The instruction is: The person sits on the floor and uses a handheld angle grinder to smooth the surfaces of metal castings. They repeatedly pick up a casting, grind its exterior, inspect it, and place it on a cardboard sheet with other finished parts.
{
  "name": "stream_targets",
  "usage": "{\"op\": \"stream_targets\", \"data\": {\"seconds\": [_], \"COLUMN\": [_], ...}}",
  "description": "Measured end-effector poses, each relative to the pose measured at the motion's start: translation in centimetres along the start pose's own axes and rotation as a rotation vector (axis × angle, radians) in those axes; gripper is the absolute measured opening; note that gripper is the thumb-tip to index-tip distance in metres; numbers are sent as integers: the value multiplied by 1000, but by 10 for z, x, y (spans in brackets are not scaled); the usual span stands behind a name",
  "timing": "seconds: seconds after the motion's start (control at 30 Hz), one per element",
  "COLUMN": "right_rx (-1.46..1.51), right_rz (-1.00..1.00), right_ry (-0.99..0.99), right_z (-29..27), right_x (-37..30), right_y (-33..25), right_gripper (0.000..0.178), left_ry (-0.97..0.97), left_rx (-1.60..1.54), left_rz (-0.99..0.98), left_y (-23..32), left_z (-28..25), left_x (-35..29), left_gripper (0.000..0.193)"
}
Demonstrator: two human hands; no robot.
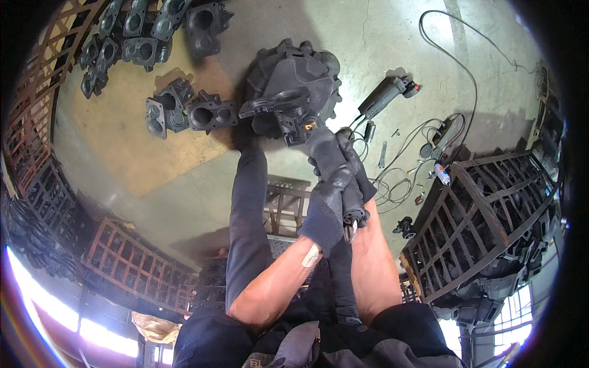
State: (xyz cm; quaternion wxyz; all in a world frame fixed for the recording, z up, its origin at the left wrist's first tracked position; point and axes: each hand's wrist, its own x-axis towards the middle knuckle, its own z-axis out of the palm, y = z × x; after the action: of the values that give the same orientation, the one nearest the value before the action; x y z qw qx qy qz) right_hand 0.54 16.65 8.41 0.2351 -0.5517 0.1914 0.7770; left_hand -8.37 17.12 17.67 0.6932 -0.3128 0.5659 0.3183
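Observation:
Both my hands wear dark gloves and are closed around a long dark power grinder (328,153). My left hand (332,199) wraps its rear part, and my right hand (348,150) grips it farther forward on the right side. The grinder's front end meets a dark metal casting (293,126) with a round flange. A small orange glow shows where they meet; the tool's tip cannot be made out. Beneath the casting is a big dark block with a knobbed rim (288,67), standing on the floor just beyond my feet.
Loose dark castings (211,113) stand at left, with several more at the far left. A second grinder (383,97) lies at right, near coiled cables (396,184), a wrench (383,154) and a spray can (442,174). Metal cage bins (485,208) (138,264) flank me.

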Motion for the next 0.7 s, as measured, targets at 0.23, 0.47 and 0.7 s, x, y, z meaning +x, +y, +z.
{"op": "stream_targets", "data": {"seconds": [0.23,0.47,0.7], "right_rx": [1,62,-191], "right_rz": [82,-148,-531], "right_ry": [-98,-216,73], "right_z": [-7,-39,-125], "right_x": [-3,-84,-76], "right_y": [5,6,14], "right_gripper": [56,60,41], "left_ry": [-21,-251,-386], "left_rx": [79,416,1543], "left_rz": [18,223,561], "left_y": [-14,-82,-80], "left_z": [-29,-63,-47], "left_x": [-5,-21,12], "left_gripper": [33,42,68]}}
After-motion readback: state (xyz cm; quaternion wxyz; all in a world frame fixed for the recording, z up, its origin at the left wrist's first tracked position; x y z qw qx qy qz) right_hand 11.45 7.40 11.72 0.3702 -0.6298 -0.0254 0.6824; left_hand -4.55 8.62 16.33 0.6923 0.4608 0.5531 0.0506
